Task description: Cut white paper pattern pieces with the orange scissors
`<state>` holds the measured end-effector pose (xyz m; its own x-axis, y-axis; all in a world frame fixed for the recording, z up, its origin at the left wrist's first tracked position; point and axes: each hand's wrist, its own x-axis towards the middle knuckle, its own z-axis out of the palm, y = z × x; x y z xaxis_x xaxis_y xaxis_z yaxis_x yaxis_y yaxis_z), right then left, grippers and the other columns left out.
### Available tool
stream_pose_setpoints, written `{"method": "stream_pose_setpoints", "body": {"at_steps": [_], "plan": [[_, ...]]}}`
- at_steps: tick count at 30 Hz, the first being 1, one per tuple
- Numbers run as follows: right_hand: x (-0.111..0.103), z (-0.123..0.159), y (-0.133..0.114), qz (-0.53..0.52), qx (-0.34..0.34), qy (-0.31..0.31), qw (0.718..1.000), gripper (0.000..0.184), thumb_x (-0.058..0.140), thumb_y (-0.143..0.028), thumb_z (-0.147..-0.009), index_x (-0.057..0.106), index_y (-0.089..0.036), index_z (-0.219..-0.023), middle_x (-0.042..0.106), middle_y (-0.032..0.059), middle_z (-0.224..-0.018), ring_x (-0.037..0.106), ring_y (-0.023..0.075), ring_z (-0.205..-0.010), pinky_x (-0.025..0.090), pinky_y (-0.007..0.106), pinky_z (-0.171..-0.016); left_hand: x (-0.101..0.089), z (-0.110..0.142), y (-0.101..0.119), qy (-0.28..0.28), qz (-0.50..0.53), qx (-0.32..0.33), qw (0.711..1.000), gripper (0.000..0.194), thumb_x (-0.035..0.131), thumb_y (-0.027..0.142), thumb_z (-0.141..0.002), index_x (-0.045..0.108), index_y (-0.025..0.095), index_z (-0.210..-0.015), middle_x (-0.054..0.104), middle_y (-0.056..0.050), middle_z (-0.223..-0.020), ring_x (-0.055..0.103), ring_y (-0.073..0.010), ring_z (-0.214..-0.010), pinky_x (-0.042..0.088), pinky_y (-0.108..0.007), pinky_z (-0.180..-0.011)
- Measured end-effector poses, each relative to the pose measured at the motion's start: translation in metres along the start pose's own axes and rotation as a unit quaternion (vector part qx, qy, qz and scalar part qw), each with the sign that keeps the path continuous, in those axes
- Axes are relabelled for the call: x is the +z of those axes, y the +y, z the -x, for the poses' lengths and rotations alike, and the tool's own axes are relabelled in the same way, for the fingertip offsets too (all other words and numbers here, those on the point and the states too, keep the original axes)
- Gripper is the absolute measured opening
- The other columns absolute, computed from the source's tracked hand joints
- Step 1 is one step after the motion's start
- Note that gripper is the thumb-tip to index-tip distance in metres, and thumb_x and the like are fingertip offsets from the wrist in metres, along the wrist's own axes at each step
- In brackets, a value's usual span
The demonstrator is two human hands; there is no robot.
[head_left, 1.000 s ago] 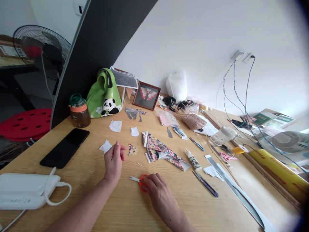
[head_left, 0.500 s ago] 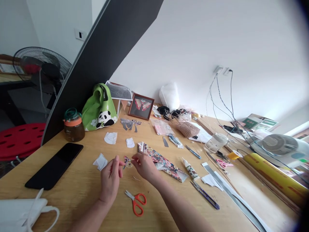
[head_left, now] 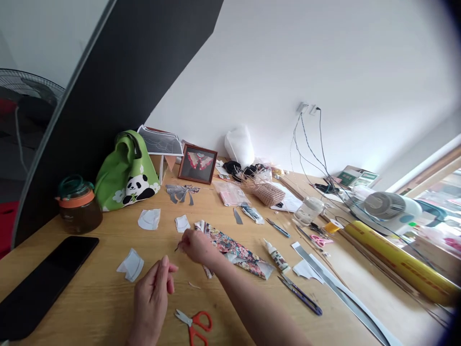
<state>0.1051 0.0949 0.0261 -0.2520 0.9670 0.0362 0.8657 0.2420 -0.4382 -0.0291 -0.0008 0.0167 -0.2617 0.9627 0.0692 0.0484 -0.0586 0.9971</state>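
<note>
My left hand [head_left: 154,288] is raised over the front of the table, its thumb and fingertips pressed together; whatever lies between them is too small to tell. Farther out, my right hand [head_left: 196,246] pinches something of which only a small dark tip shows at the fingertips. Beside and partly under that wrist lies a folded floral cloth [head_left: 234,247]. Orange-handled scissors [head_left: 194,323] rest nearby, blades apart. White paper-like pieces lie about: one [head_left: 131,265] left of my left hand, a smaller one [head_left: 182,223] just beyond my right hand.
On the left are a black phone [head_left: 46,283], a lidded jar [head_left: 79,206] and a green panda bag [head_left: 126,175]. A framed moth-shaped piece [head_left: 197,163] stands behind. To the right lie a glue bottle [head_left: 277,256], thread snips [head_left: 300,294] and long grey strips [head_left: 334,283].
My hands have drawn apart: the right reaches farther out than the left. The small patterned piece seen between them is now out of sight. The view has turned to the right.
</note>
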Motion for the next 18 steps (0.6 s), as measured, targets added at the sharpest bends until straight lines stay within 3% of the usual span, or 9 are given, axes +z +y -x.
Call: {"method": "stream_pose_setpoints", "body": {"at_steps": [3, 7, 12, 15, 18], "plan": [[-0.022, -0.032, 0.031, -0.030, 0.049, 0.042, 0.997, 0.009, 0.063, -0.023, -0.079, 0.065, -0.016, -0.084, 0.069, 0.0014, -0.072, 0.060, 0.0122, -0.063, 0.039, 0.019, -0.053, 0.001, 0.001, -0.001, -0.012, -0.010, 0.028, 0.999, 0.041, 0.046, 0.052, -0.083, 0.061, 0.018, -0.066, 0.045, 0.004, -0.044, 0.046, -0.0125, -0.044, 0.041, -0.022, -0.049], [-0.051, -0.076, 0.080, -0.035, 0.118, 0.085, 0.989, 0.012, 0.063, -0.020, -0.081, 0.064, -0.011, -0.089, 0.068, 0.0043, -0.076, 0.060, 0.0109, -0.062, 0.042, 0.019, -0.052, 0.001, 0.002, 0.000, -0.039, -0.039, 0.085, 0.995, 0.041, 0.043, 0.049, -0.086, 0.060, 0.019, -0.063, 0.044, 0.004, -0.042, 0.046, -0.0122, -0.040, 0.040, -0.021, -0.044], [-0.079, -0.117, 0.126, 0.018, 0.195, 0.105, 0.975, 0.025, 0.055, -0.031, -0.091, 0.059, -0.013, -0.108, 0.063, 0.0063, -0.103, 0.063, 0.0167, -0.084, 0.054, 0.034, -0.073, 0.004, 0.006, -0.001, -0.048, -0.081, 0.161, 0.982, 0.037, 0.042, 0.040, -0.089, 0.059, 0.021, -0.062, 0.043, 0.005, -0.041, 0.045, -0.0105, -0.036, 0.037, -0.019, -0.041], [-0.083, -0.132, 0.138, 0.063, 0.211, 0.133, 0.966, 0.030, 0.054, -0.031, -0.091, 0.055, -0.015, -0.117, 0.058, 0.0088, -0.117, 0.060, 0.0212, -0.099, 0.052, 0.041, -0.083, 0.009, 0.008, -0.002, -0.023, -0.097, 0.190, 0.977, 0.035, 0.041, 0.035, -0.091, 0.058, 0.021, -0.063, 0.045, 0.004, -0.043, 0.044, -0.0100, -0.037, 0.036, -0.019, -0.041], [-0.069, -0.140, 0.139, 0.093, 0.184, 0.123, 0.971, 0.028, 0.054, -0.030, -0.091, 0.056, -0.016, -0.116, 0.057, 0.0090, -0.118, 0.059, 0.0213, -0.101, 0.051, 0.042, -0.085, 0.011, 0.009, -0.003, -0.008, -0.117, 0.223, 0.968, 0.036, 0.039, 0.032, -0.092, 0.056, 0.021, -0.063, 0.047, 0.003, -0.044, 0.045, -0.0101, -0.039, 0.036, -0.018, -0.042]]}}
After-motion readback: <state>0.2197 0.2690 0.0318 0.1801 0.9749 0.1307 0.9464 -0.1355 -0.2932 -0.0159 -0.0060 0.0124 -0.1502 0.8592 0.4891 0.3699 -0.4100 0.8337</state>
